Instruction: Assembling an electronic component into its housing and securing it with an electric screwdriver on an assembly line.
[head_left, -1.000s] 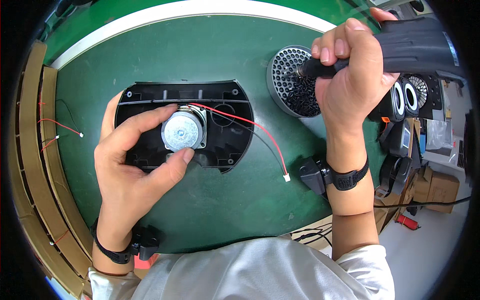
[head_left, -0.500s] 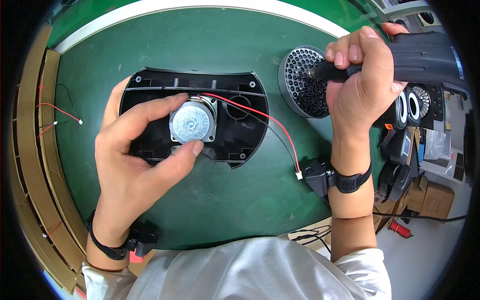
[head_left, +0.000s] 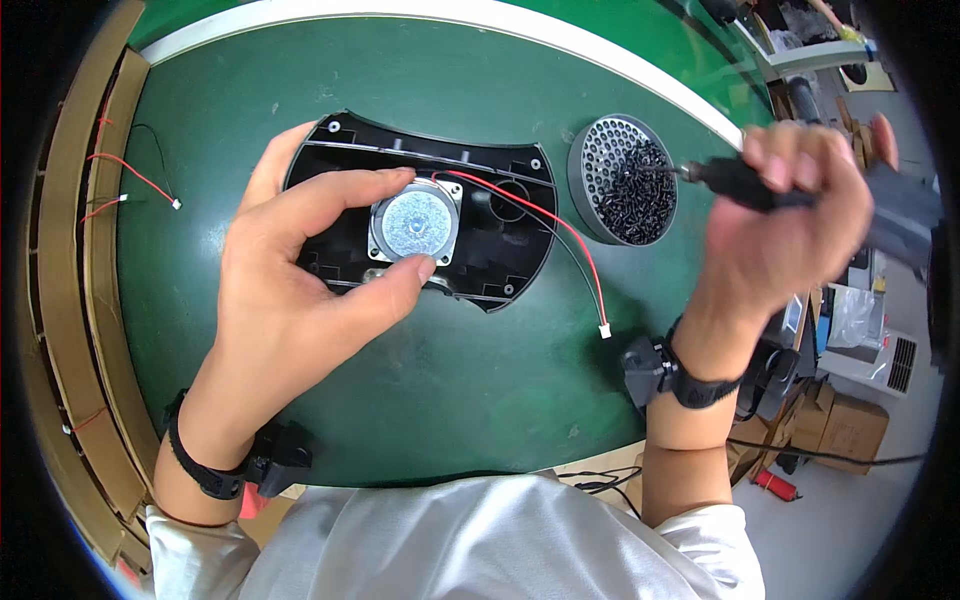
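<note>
My left hand (head_left: 300, 245) is closed round a small speaker (head_left: 416, 222) with a silvery round back and square frame. The thumb and index finger press on the speaker, and the other fingers reach behind a black plastic housing (head_left: 500, 262) that it sits in. Red and black wires (head_left: 570, 235) run from the speaker to a white connector (head_left: 604, 331) on the table. My right hand (head_left: 790, 215), blurred by motion, grips a black power screwdriver (head_left: 735, 182). Its bit points left, over or near a round grey dish (head_left: 578, 195) of black screws (head_left: 640, 205).
Cardboard strips (head_left: 95, 330) line the left side, with loose wires (head_left: 135, 175) over them. A white rim (head_left: 420, 25) bounds the green table (head_left: 480, 400) at the far side. At the right stand cardboard boxes (head_left: 850, 430), and a dark cable (head_left: 830, 455) crosses there.
My right hand has drawn the screwdriver to the right and down, its bit away from the middle of the screws. The whole view has shifted; my left hand keeps its hold.
</note>
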